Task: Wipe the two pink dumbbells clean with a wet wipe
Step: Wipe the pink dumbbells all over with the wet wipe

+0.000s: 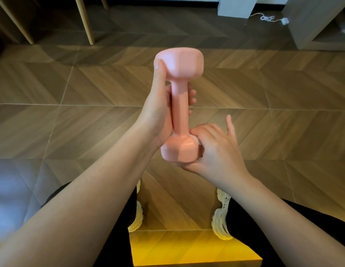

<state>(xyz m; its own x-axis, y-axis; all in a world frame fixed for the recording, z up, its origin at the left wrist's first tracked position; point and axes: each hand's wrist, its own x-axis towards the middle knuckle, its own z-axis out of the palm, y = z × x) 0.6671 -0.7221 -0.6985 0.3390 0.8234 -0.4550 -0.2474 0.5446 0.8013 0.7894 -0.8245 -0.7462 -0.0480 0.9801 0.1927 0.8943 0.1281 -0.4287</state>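
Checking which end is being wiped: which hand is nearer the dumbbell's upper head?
Left. The left hand grips the handle, its thumb lying against the upper head; the right hand is down at the lower head.

Pink dumbbell (179, 105) upright, lifted; wipe (195, 139) barely visible

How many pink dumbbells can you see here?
1. The pink dumbbell is held upright in the air, the left hand round its handle. A second one may be out of frame.

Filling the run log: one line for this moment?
left hand: grips pink dumbbell handle | right hand: presses wet wipe on near head
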